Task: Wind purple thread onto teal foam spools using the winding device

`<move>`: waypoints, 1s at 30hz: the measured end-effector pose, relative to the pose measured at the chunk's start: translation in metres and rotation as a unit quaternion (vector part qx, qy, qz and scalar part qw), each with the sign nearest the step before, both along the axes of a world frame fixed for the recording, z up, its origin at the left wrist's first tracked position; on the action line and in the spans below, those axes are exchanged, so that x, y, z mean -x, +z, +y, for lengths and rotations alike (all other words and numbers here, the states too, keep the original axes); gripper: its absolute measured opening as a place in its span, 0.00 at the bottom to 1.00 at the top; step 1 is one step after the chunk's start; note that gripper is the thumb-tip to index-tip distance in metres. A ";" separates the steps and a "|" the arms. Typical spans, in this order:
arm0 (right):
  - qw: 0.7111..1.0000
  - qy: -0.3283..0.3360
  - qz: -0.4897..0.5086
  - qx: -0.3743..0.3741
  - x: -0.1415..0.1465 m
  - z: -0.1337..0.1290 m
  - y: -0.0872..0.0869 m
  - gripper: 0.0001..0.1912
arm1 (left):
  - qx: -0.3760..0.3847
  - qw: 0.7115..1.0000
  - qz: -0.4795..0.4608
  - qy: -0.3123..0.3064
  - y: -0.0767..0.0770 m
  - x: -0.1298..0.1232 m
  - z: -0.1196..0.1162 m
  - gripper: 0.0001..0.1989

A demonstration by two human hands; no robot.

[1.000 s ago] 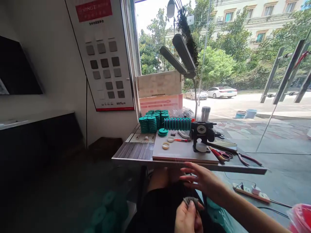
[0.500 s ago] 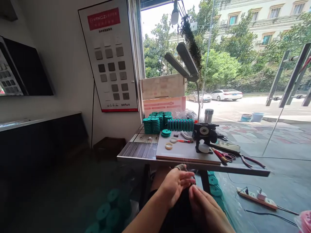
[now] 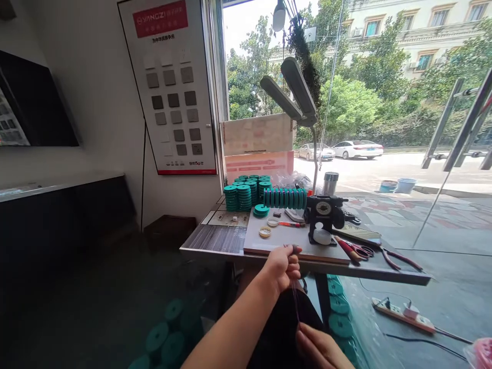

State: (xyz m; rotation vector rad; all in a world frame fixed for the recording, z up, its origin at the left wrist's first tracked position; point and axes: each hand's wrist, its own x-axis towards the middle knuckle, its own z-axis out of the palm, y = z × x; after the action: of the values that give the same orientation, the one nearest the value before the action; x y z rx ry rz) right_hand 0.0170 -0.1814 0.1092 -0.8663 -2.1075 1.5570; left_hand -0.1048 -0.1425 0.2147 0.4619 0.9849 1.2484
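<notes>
- Pinching the strands [image 3: 295, 302] between thumb and finger, the right hand [image 3: 321, 346] sits lowest, at the bottom edge of the view.
- The strands run up from it in a straight, thin line, over the dark clothing on the person's lap, to the left hand [image 3: 282, 266].
- The left hand is curled nearly closed, a grey scrap [image 3: 296, 249] at its thumb and forefinger; how it grips the strands I cannot tell. It shows against the front edge of the board [image 3: 253, 242]; whether it touches is unclear.
- Teal bagged spools [image 3: 341, 325] lie below the table [image 3: 215, 240], right of the lap; more floor spools [image 3: 172, 348] lie in shadow to the left.
- A power strip [image 3: 403, 315] lies on the floor at right.
- On the board, the near dish [image 3: 265, 232] holds small bits; the far dish [image 3: 273, 222] is just behind, with an orange tool [image 3: 290, 224] beside it.
- Scissors [image 3: 362, 251] and pliers [image 3: 400, 259] lie toward the table's right end.
- The black winder [image 3: 323, 210] stands on the board's right part, a row of teal spools [image 3: 285, 198] along its shaft.
- Stacked spools [image 3: 240, 197] fill the table's back left.
- Behind rise a steel cup [image 3: 330, 183] and the lamp [image 3: 302, 95].
- Beyond the glass, cars [image 3: 358, 149] are parked.
</notes>
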 end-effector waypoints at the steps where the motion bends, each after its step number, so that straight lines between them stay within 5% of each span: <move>1: 0.997 0.003 -0.039 -0.064 -0.010 0.015 0.014 0.24 | -0.004 1.000 0.001 0.020 -0.001 -0.002 -0.001 0.11; 2: 0.989 -0.032 -0.054 -0.135 -0.021 0.035 0.030 0.21 | -0.009 0.999 0.000 0.042 -0.001 -0.003 -0.003 0.11; 4: 0.922 -0.236 -0.133 -0.277 -0.045 0.087 0.063 0.22 | -0.016 0.996 -0.009 0.089 -0.002 -0.008 -0.004 0.11; 6: 0.869 -0.336 -0.180 -0.315 -0.067 0.145 0.088 0.26 | -0.021 0.990 -0.025 0.136 -0.003 -0.014 -0.006 0.11; 11: 0.834 -0.295 -0.270 -0.380 -0.087 0.237 0.095 0.24 | -0.056 0.977 -0.055 0.198 -0.009 -0.024 -0.015 0.11; 16: 0.812 -0.230 -0.310 -0.438 -0.090 0.254 0.078 0.20 | -0.108 0.974 0.088 0.179 -0.016 -0.022 -0.015 0.16; 22: 0.804 -0.181 -0.341 -0.453 -0.102 0.258 0.062 0.14 | -0.178 0.915 0.325 0.162 0.001 -0.016 -0.018 0.15; 30: 0.811 -0.163 -0.351 -0.440 -0.113 0.242 0.057 0.15 | -0.137 0.977 0.150 0.073 0.015 -0.008 -0.026 0.18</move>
State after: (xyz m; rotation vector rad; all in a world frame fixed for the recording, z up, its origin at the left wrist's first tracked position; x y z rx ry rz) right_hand 0.1303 0.0607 0.1663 -1.4141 -2.5404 -0.0578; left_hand -0.0966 -0.1681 0.2297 0.8229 1.1194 1.4843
